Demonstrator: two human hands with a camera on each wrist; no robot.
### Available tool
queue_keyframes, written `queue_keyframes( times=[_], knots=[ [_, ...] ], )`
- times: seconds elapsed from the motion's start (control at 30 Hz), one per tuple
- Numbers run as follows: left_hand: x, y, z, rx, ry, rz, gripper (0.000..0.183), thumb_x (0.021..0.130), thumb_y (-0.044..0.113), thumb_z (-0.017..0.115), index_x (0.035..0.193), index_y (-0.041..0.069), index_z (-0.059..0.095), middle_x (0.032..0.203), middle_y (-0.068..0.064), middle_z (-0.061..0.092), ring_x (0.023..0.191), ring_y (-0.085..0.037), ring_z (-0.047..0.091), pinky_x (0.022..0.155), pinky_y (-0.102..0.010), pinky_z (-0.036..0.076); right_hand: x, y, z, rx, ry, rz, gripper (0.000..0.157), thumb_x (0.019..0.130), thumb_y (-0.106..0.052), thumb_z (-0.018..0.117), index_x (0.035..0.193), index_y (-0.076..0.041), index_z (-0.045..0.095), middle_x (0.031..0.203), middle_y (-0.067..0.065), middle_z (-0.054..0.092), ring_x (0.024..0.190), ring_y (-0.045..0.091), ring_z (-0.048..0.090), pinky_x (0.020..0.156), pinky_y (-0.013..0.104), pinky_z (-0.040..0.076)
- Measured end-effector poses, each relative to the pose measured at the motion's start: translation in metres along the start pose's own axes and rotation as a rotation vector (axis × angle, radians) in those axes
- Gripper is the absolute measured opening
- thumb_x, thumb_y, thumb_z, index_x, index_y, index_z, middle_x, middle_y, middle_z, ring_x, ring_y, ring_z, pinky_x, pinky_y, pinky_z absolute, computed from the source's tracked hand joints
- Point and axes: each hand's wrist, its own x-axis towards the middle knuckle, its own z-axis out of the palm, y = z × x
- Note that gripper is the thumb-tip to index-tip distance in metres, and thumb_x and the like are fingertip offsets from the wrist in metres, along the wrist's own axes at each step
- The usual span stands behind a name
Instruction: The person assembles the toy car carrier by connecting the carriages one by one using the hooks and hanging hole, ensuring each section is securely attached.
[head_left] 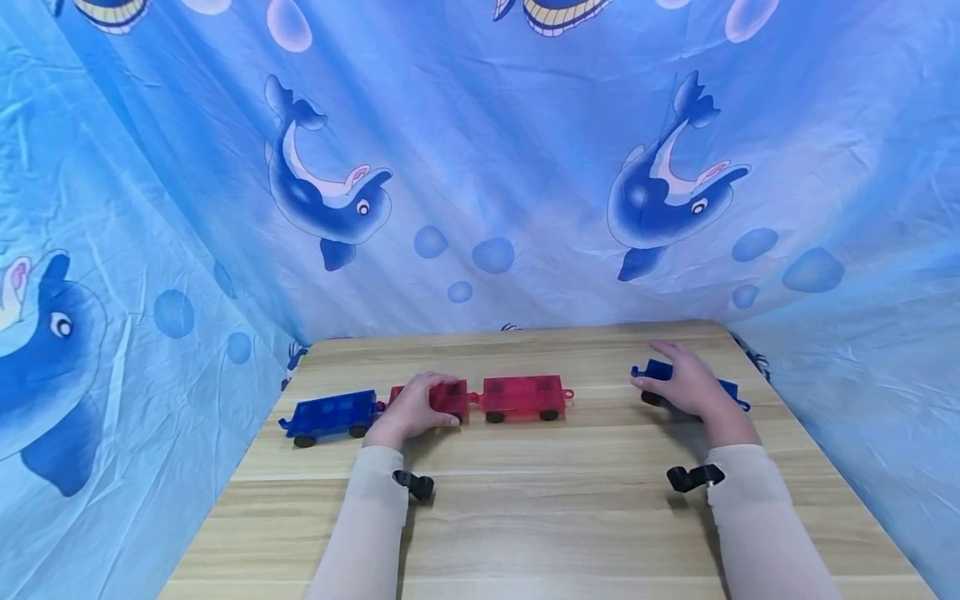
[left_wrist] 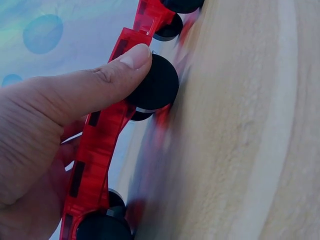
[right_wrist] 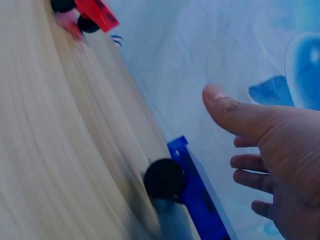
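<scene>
My left hand (head_left: 411,406) grips a translucent red toy train car (left_wrist: 95,150), its thumb lying against a black wheel (left_wrist: 159,82) in the left wrist view. This car is hooked to a second red car (head_left: 522,394) on its right and meets a blue car (head_left: 333,414) on its left. At the right of the table, my right hand (head_left: 687,381) hovers over another blue car (right_wrist: 200,197). Its thumb and fingers stand apart from that car in the right wrist view. Part of the blue car is hidden behind the hand in the head view.
A wood-grain table (head_left: 525,517) carries the cars. Blue cloth (head_left: 480,167) printed with dolphins hangs behind and on both sides, close to the table's edges. Black camera mounts (head_left: 693,477) sit on both wrists.
</scene>
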Motion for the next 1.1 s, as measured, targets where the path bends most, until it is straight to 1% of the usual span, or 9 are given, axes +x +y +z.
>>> queue_keyframes(
  times=[0.13,0.2,0.37,0.5,0.63,0.73,0.83,0.93,1.1],
  knots=[
    [-0.001,0.001,0.000,-0.004,0.006,0.003,0.080,0.074,0.032,0.098,0.146,0.027,0.063,0.149,-0.004,0.055,0.137,-0.032,0.050,0.108,-0.057,0.048,-0.003,0.010,-0.004,-0.003,-0.020,0.011,0.093,0.094,-0.048,0.077,0.162,-0.001,0.034,0.162,0.035,0.027,0.146,0.059,0.025,0.113,0.074,0.027],
    [-0.001,0.002,0.000,-0.008,0.011,0.001,0.081,0.076,0.035,0.097,0.148,0.027,0.061,0.151,-0.005,0.053,0.138,-0.033,0.048,0.107,-0.059,0.048,-0.003,0.015,-0.006,-0.005,-0.026,0.016,0.095,0.094,-0.052,0.077,0.161,0.000,0.034,0.161,0.036,0.027,0.145,0.060,0.026,0.112,0.075,0.028],
    [-0.001,0.009,-0.003,-0.029,0.050,0.021,0.077,0.082,0.043,0.091,0.150,0.032,0.058,0.158,-0.006,0.046,0.145,-0.035,0.041,0.111,-0.064,0.042,-0.006,0.026,-0.013,0.009,-0.025,0.029,0.103,0.091,-0.061,0.074,0.161,0.003,0.033,0.159,0.040,0.027,0.143,0.062,0.026,0.111,0.076,0.027],
    [0.000,0.019,-0.006,-0.027,0.099,0.068,0.073,0.088,0.047,0.085,0.152,0.031,0.055,0.158,-0.006,0.046,0.148,-0.033,0.038,0.114,-0.063,0.038,-0.009,0.030,-0.017,0.013,-0.022,0.036,0.106,0.090,-0.063,0.074,0.161,0.003,0.031,0.160,0.040,0.025,0.143,0.063,0.025,0.111,0.077,0.027],
    [0.003,0.031,-0.005,-0.036,0.138,0.154,0.069,0.091,0.041,0.083,0.152,0.022,0.056,0.156,-0.007,0.049,0.146,-0.033,0.041,0.115,-0.062,0.039,-0.009,0.031,-0.019,0.018,-0.014,0.047,0.107,0.091,-0.064,0.073,0.163,0.001,0.029,0.162,0.039,0.023,0.144,0.062,0.024,0.111,0.077,0.027],
    [0.007,0.041,0.000,-0.044,0.149,0.215,0.067,0.092,0.037,0.083,0.151,0.018,0.057,0.154,-0.008,0.050,0.145,-0.033,0.042,0.115,-0.061,0.039,-0.009,0.032,-0.021,0.022,-0.004,0.048,0.106,0.092,-0.063,0.072,0.163,0.001,0.026,0.162,0.039,0.022,0.145,0.062,0.023,0.111,0.076,0.027],
    [0.012,0.050,0.006,-0.031,0.133,0.245,0.068,0.093,0.042,0.082,0.152,0.022,0.055,0.156,-0.007,0.048,0.145,-0.030,0.042,0.116,-0.059,0.039,-0.009,0.034,-0.023,0.020,-0.001,0.046,0.107,0.091,-0.063,0.073,0.164,0.001,0.027,0.162,0.039,0.022,0.145,0.062,0.023,0.111,0.076,0.027],
    [0.016,0.060,0.014,-0.002,0.114,0.253,0.071,0.092,0.048,0.081,0.154,0.027,0.053,0.157,-0.004,0.047,0.146,-0.027,0.041,0.116,-0.056,0.040,-0.009,0.036,-0.023,0.028,-0.013,0.042,0.109,0.090,-0.064,0.074,0.163,0.002,0.027,0.162,0.039,0.022,0.144,0.063,0.024,0.111,0.076,0.028],
    [0.026,0.078,0.030,0.076,0.091,0.260,0.075,0.089,0.050,0.082,0.154,0.027,0.053,0.155,-0.001,0.048,0.144,-0.025,0.042,0.114,-0.051,0.043,-0.005,0.038,-0.021,0.037,-0.030,0.033,0.103,0.092,-0.057,0.076,0.162,0.003,0.029,0.161,0.039,0.023,0.144,0.062,0.024,0.111,0.076,0.028]
  ],
)
